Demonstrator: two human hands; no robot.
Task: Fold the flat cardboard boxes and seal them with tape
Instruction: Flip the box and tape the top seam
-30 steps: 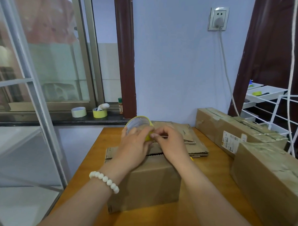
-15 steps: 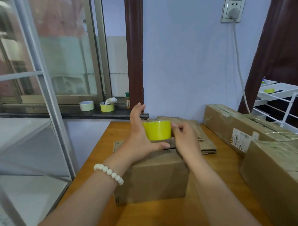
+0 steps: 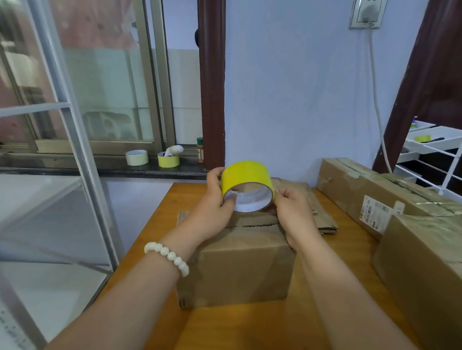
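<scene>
Centre frame: left hand [image 3: 215, 210] grips the yellow tape roll [image 3: 247, 177], thumb in its core; right hand [image 3: 294, 220] pinches the roll's right rim. Roll is held just above the folded box [image 3: 241, 268], lower centre, seam untaped. Risk: flaps unheld, may spring open; tape may split if picked unevenly. Free tape end not discernible; roll hides part of the right pinch

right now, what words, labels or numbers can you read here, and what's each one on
Nothing reads as clear words.
White label on the long cardboard box: print, too blurred.
Inside of the yellow tape roll: print, too blurred.
Small brown bottle: label too small.
</scene>
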